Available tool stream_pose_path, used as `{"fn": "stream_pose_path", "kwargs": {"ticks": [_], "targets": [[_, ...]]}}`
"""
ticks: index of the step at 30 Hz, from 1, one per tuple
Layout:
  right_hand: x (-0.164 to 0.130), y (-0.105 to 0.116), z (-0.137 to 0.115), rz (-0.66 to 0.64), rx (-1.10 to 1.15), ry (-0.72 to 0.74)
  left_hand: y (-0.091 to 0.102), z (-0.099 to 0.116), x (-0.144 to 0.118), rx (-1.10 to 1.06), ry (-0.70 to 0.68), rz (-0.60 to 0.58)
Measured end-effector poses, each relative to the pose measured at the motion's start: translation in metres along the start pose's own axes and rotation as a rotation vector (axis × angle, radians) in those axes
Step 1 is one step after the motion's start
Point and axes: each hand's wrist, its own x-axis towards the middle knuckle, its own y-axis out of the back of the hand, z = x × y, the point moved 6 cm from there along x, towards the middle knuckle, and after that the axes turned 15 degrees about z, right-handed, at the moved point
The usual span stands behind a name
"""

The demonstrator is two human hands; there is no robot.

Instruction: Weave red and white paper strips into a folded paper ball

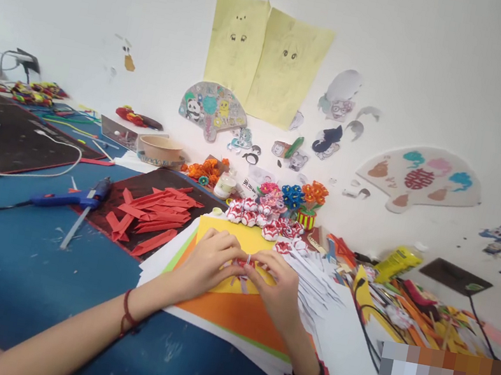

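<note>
Folded paper piece [243, 268]: a small red-and-white folded bit, pinched between our two hands over the yellow sheet [241, 241] at the centre of the desk.
Left hand [208, 264]: fingers curled in from nine o'clock, tips closed on the piece's left edge; a dark red cord circles the wrist.
Right hand [278, 289]: fingers bent in from three o'clock, tips pressing the piece's right edge; a black band sits on the wrist.
Handling: we judge the piece featherlight, thin and easily creased or torn; it looks best held by its folded edges with fingertip pressure only, as both hands do here.
Paper stack [238, 314]: orange, yellow, green and white sheets layered under the hands, on the blue table [23, 264].
Red strips [153, 212]: folded red paper lengths heaped on a dark mat at ten o'clock.
Glue gun [71, 198]: blue, lying on its side farther out at ten o'clock, its cord trailing left.
Finished flowers [265, 216]: a row of red-and-white paper blooms at twelve o'clock, just beyond the yellow sheet.
Yellow bottle [397, 262]: lying tilted at two o'clock; its label is too small to read.
Wall fan cutout [419, 178]: at one o'clock, bearing a red Chinese double-happiness character, the only writing we can read.
Yellow drawings [266, 58]: two taped sheets with sketched cartoon figures, no legible words.
</note>
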Motion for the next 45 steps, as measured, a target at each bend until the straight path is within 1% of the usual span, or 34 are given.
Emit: {"fn": "stream_pose_path", "kwargs": {"ticks": [2, 4, 9, 13, 15, 21, 25, 32, 36, 41, 43, 45], "targets": [[0.001, 0.002, 0.0, -0.013, 0.015, 0.01, 0.002, 0.004, 0.0, -0.008, -0.029, 0.009], [0.003, 0.003, 0.001, -0.031, 0.038, 0.025, 0.004, 0.007, 0.001, -0.021, -0.029, 0.018], [0.002, 0.002, 0.003, -0.058, 0.027, 0.061, 0.004, 0.008, 0.002, -0.051, 0.029, 0.024], [0.0, -0.001, 0.001, -0.069, 0.039, 0.057, 0.002, 0.004, 0.001, -0.054, 0.091, 0.028], [0.0, 0.0, -0.001, -0.063, 0.052, 0.05, 0.004, 0.003, 0.002, -0.054, 0.094, 0.028], [0.002, 0.007, -0.004, -0.026, 0.081, 0.044, 0.009, 0.01, 0.007, -0.041, -0.024, -0.012], [0.003, 0.01, -0.006, -0.003, 0.078, 0.054, 0.007, 0.015, 0.006, -0.033, -0.061, -0.038], [0.003, 0.011, -0.009, 0.001, 0.05, 0.112, 0.003, 0.01, 0.004, -0.012, -0.04, -0.038], [0.001, 0.008, -0.01, 0.007, 0.022, 0.145, 0.003, 0.01, 0.004, 0.045, -0.025, -0.006], [-0.003, 0.003, -0.014, 0.064, -0.087, 0.233, -0.003, 0.014, 0.001, 0.184, -0.04, 0.045], [-0.006, 0.002, -0.015, 0.101, -0.138, 0.288, -0.005, 0.014, 0.0, 0.237, -0.069, 0.055], [-0.008, 0.002, -0.015, 0.13, -0.185, 0.341, -0.005, 0.014, -0.002, 0.238, -0.127, 0.054]]}}
